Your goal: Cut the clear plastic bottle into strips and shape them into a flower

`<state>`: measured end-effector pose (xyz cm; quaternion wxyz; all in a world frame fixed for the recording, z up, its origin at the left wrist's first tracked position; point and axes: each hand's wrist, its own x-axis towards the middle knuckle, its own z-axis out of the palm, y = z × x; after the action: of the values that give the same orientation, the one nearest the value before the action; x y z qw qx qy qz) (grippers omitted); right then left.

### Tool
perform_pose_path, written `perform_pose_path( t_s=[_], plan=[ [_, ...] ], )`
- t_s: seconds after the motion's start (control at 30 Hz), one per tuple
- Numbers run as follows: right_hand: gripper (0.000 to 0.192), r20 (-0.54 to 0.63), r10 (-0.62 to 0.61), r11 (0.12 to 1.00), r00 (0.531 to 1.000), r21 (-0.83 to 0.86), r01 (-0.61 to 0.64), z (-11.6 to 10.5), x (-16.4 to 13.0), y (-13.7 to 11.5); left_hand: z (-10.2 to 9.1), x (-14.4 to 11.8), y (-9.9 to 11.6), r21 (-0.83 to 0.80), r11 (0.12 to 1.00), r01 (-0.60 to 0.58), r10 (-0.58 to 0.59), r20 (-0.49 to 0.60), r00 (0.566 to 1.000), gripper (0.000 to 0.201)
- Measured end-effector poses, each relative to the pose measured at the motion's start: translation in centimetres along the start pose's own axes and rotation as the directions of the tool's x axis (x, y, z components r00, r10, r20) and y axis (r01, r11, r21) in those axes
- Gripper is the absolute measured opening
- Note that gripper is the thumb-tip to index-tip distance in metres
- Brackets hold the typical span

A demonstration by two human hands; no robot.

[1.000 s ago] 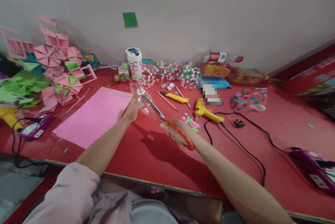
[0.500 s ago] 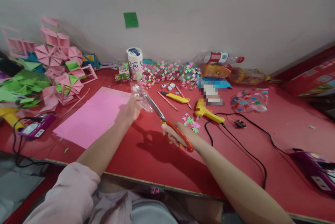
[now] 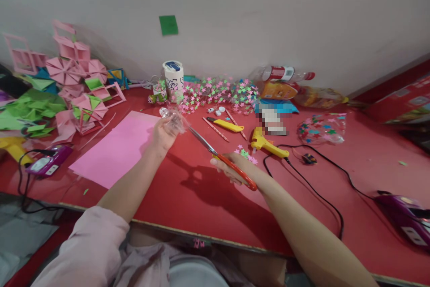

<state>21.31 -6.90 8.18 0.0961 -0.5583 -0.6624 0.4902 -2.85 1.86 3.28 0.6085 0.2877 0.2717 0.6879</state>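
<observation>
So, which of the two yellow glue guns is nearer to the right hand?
The yellow glue gun right of the yellow cutter; the other lies at the far left, past the pink paper.

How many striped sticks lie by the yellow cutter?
2: one striped stick between the scissors and the cutter, another stick partly hidden by the cutter. Others could be hidden.

A clear plastic bottle piece [image 3: 175, 119] tilts left of centre; red-handled scissors [image 3: 224, 159] slant mid-frame, blades pointing upper left.
</observation>
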Motion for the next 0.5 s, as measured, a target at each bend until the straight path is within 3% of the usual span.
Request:
perform_pose_path(
  t_s=[0.17, 0.33, 0.5],
  plan=[
    [0.06, 0.027, 0.055, 0.998, 0.998, 0.002, -0.055, 0.4, 0.2, -0.2, 0.4, -0.2, 0.2, -0.088, 0.995, 0.042, -0.045, -0.036, 0.998, 0.019],
    [0.058, 0.037, -0.015, 0.996, 0.999, 0.089, 0.012, 0.5, 0.1, -0.3, 1.2, -0.8, 0.2, -0.147, 0.985, 0.091, -0.09, 0.011, 0.996, 0.018],
    [0.053, 0.0, -0.07, 0.991, 0.998, 0.112, 0.07, 0.7, -0.1, -0.4, 1.3, -1.0, 0.0, -0.089, 0.988, 0.128, -0.129, -0.009, 0.992, 0.021]
  ],
)
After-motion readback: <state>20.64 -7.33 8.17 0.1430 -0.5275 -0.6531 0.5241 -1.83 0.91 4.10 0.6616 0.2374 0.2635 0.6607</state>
